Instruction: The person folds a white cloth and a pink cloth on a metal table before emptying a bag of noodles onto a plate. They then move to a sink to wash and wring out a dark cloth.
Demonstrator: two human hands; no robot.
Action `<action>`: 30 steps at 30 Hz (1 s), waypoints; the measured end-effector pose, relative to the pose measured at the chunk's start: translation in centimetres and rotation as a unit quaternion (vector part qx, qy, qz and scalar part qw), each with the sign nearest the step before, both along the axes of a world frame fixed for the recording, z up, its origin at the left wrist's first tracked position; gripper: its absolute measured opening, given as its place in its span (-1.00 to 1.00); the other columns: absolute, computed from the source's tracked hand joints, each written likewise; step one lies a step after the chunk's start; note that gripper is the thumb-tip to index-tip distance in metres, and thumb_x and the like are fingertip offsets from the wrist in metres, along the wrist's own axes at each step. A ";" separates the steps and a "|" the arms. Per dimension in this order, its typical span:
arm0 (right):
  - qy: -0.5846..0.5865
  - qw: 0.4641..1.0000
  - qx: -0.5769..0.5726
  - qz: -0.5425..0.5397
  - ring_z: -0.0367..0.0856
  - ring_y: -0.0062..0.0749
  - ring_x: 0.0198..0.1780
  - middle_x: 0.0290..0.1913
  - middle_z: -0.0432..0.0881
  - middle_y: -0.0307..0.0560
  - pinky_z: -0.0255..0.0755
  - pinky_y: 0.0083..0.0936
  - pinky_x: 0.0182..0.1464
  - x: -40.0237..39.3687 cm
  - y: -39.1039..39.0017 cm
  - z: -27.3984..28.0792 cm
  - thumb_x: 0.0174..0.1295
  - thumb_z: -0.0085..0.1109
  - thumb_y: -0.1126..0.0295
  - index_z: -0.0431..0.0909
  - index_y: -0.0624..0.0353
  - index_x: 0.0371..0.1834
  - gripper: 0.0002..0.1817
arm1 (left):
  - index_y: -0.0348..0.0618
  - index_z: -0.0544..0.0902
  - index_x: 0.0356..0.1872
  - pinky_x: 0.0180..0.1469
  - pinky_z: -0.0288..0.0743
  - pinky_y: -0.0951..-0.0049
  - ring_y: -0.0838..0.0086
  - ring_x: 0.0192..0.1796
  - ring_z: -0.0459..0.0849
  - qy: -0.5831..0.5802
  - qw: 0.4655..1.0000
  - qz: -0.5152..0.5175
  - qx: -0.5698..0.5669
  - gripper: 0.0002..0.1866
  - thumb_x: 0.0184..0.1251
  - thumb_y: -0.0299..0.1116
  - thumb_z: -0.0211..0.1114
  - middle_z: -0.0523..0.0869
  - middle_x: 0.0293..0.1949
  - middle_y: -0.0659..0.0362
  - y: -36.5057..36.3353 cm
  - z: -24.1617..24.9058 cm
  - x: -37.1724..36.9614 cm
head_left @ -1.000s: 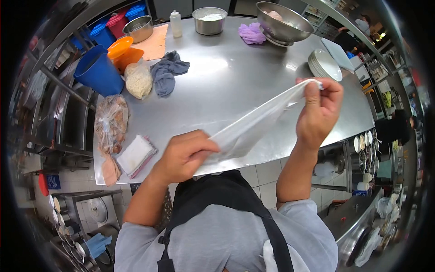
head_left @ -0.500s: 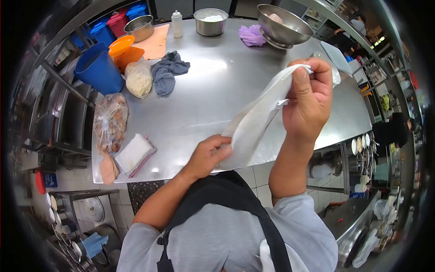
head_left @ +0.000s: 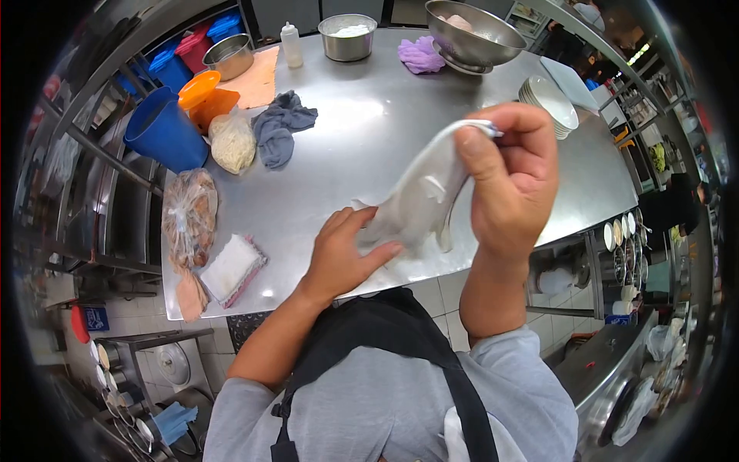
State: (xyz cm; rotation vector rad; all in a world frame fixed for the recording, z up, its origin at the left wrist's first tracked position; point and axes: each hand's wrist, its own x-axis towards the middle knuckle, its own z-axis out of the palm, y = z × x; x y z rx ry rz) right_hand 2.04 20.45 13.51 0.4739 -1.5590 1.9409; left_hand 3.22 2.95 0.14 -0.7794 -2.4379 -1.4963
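Note:
A white cloth (head_left: 423,189) hangs slantwise over the steel table (head_left: 339,185). At its upper corner, my right hand (head_left: 512,177) pinches the edge between thumb and fingers. My left hand (head_left: 342,254) is at the lower end, thumb and fingers spread apart, fingertips against the fabric. The cloth sags in soft folds, its lower part blurred. To the left of my left hand, a folded stack of cloths (head_left: 233,269), white on top, lies near the table's front edge.
Along the left stand a blue bin (head_left: 165,131), an orange container (head_left: 212,108), bagged food (head_left: 188,219) and a grey cloth (head_left: 283,127). At the back are a squeeze bottle (head_left: 291,46), a steel pot (head_left: 347,46), a purple cloth (head_left: 420,55), a large bowl (head_left: 477,38) and stacked plates (head_left: 553,104).
My right hand has come slightly left and lower with the cloth's corner. My left hand has moved left and its thumb has spread away from the fingers. The cloth hangs looser.

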 end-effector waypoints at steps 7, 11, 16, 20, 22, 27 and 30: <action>-0.008 0.999 -0.035 0.040 0.53 -0.66 -0.24 -0.24 0.55 -0.22 0.43 -0.70 -0.15 -0.3 1.3 -0.6 0.26 0.24 0.57 0.40 0.22 -0.11 -0.78 | -0.30 0.65 -0.15 -0.08 0.44 0.23 0.14 -0.19 0.61 -0.137 0.988 -0.007 0.071 -0.55 0.10 -0.13 0.47 0.63 -0.30 0.00 3.0 -0.5 -0.5; 0.007 0.997 -0.069 0.035 0.55 -0.59 -0.24 -0.22 0.57 -0.14 0.46 -0.65 -0.12 -0.3 2.5 -0.6 0.30 0.18 0.56 0.39 0.22 -0.10 -0.82 | -0.29 0.65 -0.13 -0.07 0.45 0.26 0.17 -0.17 0.62 -0.090 0.992 -0.001 0.091 -0.63 0.17 -0.20 0.41 0.66 -0.28 0.00 1.4 0.6 -0.3; 0.005 0.997 -0.068 0.030 0.52 -0.67 -0.25 -0.24 0.56 -0.23 0.43 -0.72 -0.16 0.2 1.3 -0.7 0.25 0.26 0.57 0.41 0.21 -0.12 -0.77 | -0.30 0.65 -0.13 -0.07 0.45 0.27 0.16 -0.16 0.63 -0.042 0.999 0.013 -0.019 -0.68 0.23 -0.24 0.34 0.68 -0.25 0.00 1.5 0.9 -0.5; -0.040 0.993 -0.081 0.070 0.51 -0.68 -0.25 -0.24 0.56 -0.23 0.42 -0.73 -0.17 0.5 -0.3 -0.8 0.24 0.26 0.58 0.40 0.21 -0.12 -0.76 | -0.29 0.65 -0.14 -0.11 0.42 0.30 0.21 -0.22 0.61 -0.073 0.996 -0.002 0.052 -0.75 0.25 -0.34 0.30 0.66 -0.30 0.02 2.9 1.7 -0.1; -0.059 0.986 -0.056 0.147 0.51 -0.68 -0.26 -0.25 0.55 -0.22 0.42 -0.72 -0.19 0.4 -0.8 -1.3 0.24 0.25 0.58 0.39 0.21 -0.11 -0.75 | -0.30 0.65 -0.19 -0.18 0.41 0.21 0.12 -0.29 0.59 -0.071 0.996 -0.018 0.053 -0.76 0.25 -0.32 0.28 0.65 -0.36 -0.01 2.9 1.9 -0.2; 0.023 0.993 -0.113 0.035 0.62 -0.54 -0.19 -0.21 0.61 -0.14 0.51 -0.60 -0.04 -0.5 5.0 -1.4 0.34 0.13 0.55 0.41 0.19 -0.10 -0.86 | -0.30 0.66 -0.24 -0.19 0.45 0.28 0.14 -0.26 0.62 0.006 0.999 -0.020 -0.038 -0.84 0.23 -0.44 0.28 0.66 -0.33 -0.02 -0.9 -1.0 -1.2; 0.036 0.991 -0.126 -0.006 0.65 -0.52 -0.14 -0.19 0.63 -0.12 0.53 -0.56 0.00 -0.5 9.1 -1.3 0.37 0.08 0.53 0.41 0.18 -0.09 -0.89 | -0.30 0.67 -0.23 -0.18 0.47 0.33 0.19 -0.25 0.63 0.021 0.996 -0.084 0.021 -0.86 0.18 -0.52 0.30 0.67 -0.32 0.02 -3.4 0.3 -0.4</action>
